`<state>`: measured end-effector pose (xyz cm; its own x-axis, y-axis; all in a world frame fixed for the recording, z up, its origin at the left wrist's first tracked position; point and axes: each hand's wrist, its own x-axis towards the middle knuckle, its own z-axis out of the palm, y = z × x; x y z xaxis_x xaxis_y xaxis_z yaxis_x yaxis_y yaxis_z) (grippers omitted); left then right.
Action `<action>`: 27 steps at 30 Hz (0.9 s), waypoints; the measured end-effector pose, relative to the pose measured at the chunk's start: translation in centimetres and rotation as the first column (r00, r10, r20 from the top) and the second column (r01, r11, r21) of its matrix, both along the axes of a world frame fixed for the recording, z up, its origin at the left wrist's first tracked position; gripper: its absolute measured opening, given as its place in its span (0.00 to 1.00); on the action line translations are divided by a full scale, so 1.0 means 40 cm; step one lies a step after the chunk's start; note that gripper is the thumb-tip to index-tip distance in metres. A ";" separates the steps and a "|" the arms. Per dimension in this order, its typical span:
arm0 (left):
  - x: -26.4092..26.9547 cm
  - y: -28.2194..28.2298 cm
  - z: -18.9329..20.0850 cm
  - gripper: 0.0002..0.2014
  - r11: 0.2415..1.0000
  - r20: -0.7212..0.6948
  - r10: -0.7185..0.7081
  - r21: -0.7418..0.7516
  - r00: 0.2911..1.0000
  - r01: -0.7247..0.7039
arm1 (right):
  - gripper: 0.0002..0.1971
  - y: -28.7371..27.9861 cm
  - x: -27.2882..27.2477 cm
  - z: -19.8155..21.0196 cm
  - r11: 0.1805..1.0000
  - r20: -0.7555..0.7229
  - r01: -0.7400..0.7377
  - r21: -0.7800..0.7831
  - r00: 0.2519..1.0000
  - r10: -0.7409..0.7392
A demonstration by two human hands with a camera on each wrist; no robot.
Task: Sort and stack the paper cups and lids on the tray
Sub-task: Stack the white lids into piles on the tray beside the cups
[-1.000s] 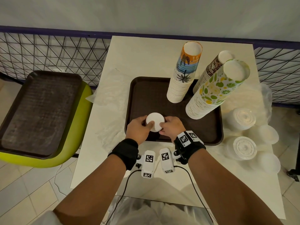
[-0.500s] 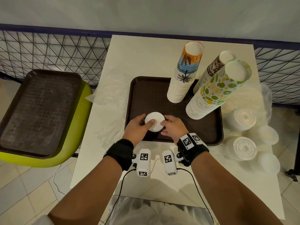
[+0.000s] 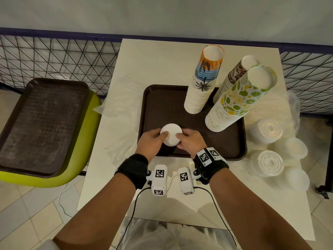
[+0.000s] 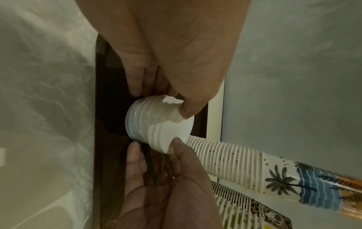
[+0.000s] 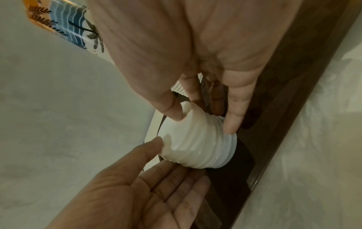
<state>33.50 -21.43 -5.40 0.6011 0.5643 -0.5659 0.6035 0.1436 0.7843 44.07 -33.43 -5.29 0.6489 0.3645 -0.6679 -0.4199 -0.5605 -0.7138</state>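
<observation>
Nothing's really moved since a second ago: both hands, left hand (image 3: 151, 141) and right hand (image 3: 189, 140), still pinch the white lid stack (image 3: 171, 134) at the tray's (image 3: 232, 148) 6 o'clock edge. Three cup stacks (image 3: 203, 87) stand at 1 o'clock, so cups look done, but more lids (image 3: 270, 162) wait on the worktop (image 3: 153, 62) at 3 o'clock.

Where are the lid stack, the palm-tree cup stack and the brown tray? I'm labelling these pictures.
lid stack (image 3: 171, 134): head view, flat top of the white stack.
palm-tree cup stack (image 3: 205, 82): head view, printed side of the top cup.
brown tray (image 3: 162, 103): head view, bare floor, far left part.
</observation>
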 end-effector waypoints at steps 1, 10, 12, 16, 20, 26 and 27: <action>0.000 0.001 0.000 0.19 1.000 -0.002 0.004 -0.002 1.000 -0.004 | 0.20 0.001 -0.001 0.001 1.000 0.011 -0.006 -0.005 1.000 0.007; 0.005 0.002 0.003 0.20 1.000 -0.023 0.018 -0.013 1.000 -0.018 | 0.21 0.008 -0.008 0.006 0.999 0.059 -0.032 -0.033 0.998 0.034; 0.005 0.002 0.005 0.21 1.000 -0.028 0.017 -0.010 0.999 -0.017 | 0.21 0.007 -0.006 0.010 1.000 0.037 -0.009 -0.027 0.999 0.010; 0.005 0.000 0.011 0.22 1.000 -0.029 0.004 0.001 1.000 -0.004 | 0.21 0.003 -0.004 0.008 1.000 0.013 0.019 -0.017 1.000 -0.018; 0.000 -0.001 0.016 0.24 1.000 -0.036 0.001 -0.003 0.999 -0.001 | 0.21 0.001 -0.006 0.003 1.000 0.001 0.026 -0.015 1.000 -0.026; -0.025 0.008 0.042 0.34 0.998 -0.048 0.062 -0.016 0.997 -0.063 | 0.22 0.005 -0.015 0.000 1.000 -0.005 0.010 -0.013 1.000 -0.010; -0.033 0.012 0.051 0.34 0.997 -0.052 0.075 0.006 0.996 -0.075 | 0.23 0.004 -0.015 0.000 1.000 -0.007 0.010 -0.008 1.000 -0.010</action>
<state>32.18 -20.96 -3.37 0.5264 0.6094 -0.5929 0.6316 0.1867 0.7525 43.45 -33.28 -5.27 0.6474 0.3527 -0.6756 -0.4309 -0.5617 -0.7063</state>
